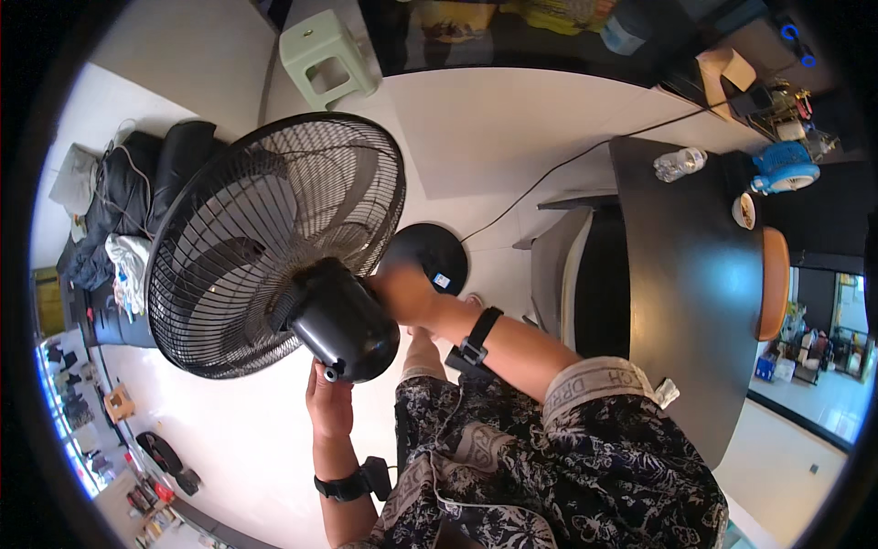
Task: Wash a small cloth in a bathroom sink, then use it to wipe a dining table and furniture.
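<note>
In front of me stands a black electric pedestal fan (346,322), its round wire guard (226,206) turned to the left. The fan's round base (432,254) is on the floor and bears a small label. My left hand (330,405) holds the lower rear edge of the motor housing, its fingers beside a small knob (330,375) with a pale end. My right hand (408,291) is at the other side of the housing, near the top of the stand. It is blurred and partly hidden, so its grip is unclear.
A dark table (686,288) at right holds a plastic bottle (680,165), a bowl (743,211) and a small blue fan (785,168). A chair (583,267) is pushed against it. A power cord (542,180) runs from the base. A green stool (326,58) stands beyond; clothes (127,264) lie left.
</note>
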